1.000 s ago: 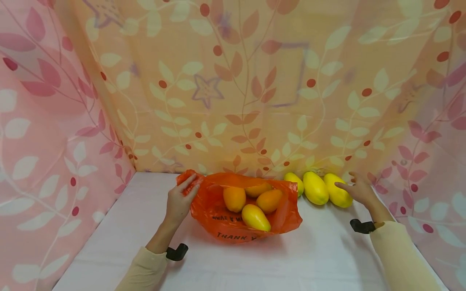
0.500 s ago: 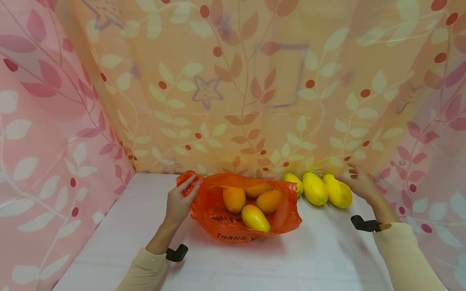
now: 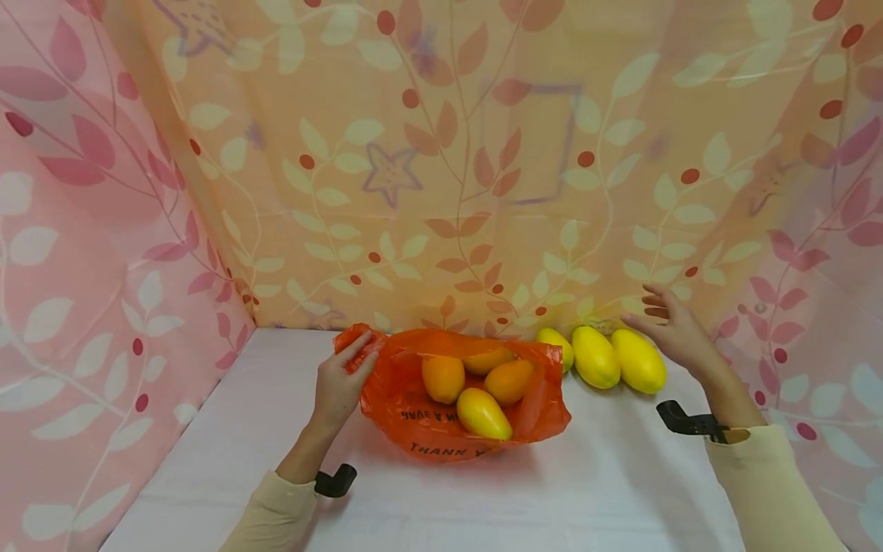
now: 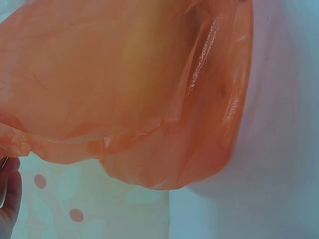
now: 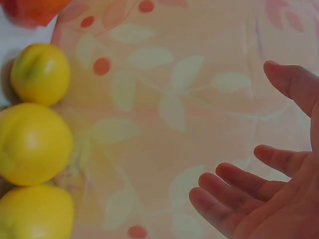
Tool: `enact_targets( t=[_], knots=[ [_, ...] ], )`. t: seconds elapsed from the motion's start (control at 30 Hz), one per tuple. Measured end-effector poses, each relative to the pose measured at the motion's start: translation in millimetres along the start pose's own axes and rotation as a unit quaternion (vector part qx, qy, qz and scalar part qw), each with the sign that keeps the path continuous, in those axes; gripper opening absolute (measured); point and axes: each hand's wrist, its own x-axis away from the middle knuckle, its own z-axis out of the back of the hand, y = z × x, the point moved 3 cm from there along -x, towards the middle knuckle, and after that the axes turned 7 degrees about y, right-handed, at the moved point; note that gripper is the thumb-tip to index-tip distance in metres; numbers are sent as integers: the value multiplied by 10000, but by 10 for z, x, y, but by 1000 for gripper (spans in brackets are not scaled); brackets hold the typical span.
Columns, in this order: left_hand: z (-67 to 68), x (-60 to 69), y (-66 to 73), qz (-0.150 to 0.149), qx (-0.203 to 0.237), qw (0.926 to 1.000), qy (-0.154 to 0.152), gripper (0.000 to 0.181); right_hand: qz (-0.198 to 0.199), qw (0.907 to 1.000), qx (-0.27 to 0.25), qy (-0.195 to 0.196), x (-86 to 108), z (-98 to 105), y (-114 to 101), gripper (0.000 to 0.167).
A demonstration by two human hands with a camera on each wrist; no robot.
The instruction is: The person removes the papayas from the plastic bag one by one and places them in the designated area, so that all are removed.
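A: Left hand [image 3: 338, 387]?
B: Pinches red plastic bag [image 3: 392, 418] at left rim; four mangoes [image 3: 443, 379] inside, right of grip.
A: Right hand [image 3: 676, 335]?
B: Wide, near three yellow fruits [image 3: 596, 358], back edge of table [image 3: 593, 483].

Flat white surface [image 3: 586, 491], perhaps cloth-covered, under an open orange-red plastic bag [image 3: 400, 402] and three smooth yellow oval fruits [image 3: 596, 358].
The fruits lie in a row right of the bag, the leftmost partly behind it.
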Motion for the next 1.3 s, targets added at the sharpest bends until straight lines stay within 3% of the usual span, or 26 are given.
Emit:
enact_targets(
  t=[0.1, 0.33, 0.47, 0.63, 0.77, 0.97, 1.3],
  knots=[
    [-1, 17, -12, 60, 39, 10000, -12, 40, 194, 9997, -47, 136, 36, 2, -158, 84],
    [-4, 30, 6, 50, 115, 9999, -43, 40, 657, 9920, -261, 1042, 163, 39, -522, 68],
    [-11, 27, 14, 68, 112, 9999, -42, 39, 933, 9881, -320, 1182, 231, 16, -702, 64],
    [-20, 25, 16, 133, 153, 9998, -47, 38, 1252, 9830, -540, 1228, 317, -72, -915, 61],
    [-25, 23, 16, 5, 91, 10000, 30, 38, 1577, 9762, -766, 1273, 379, -140, -1086, 58],
    [-35, 12, 8, -144, 61, 9998, 110, 38, 2064, 9685, -1042, 929, 475, -257, -1380, 54],
    [-43, 27, 0, -56, 74, 10000, 12, 38, 2621, 9577, -1093, 471, 592, -536, -1642, 56]
  ],
)
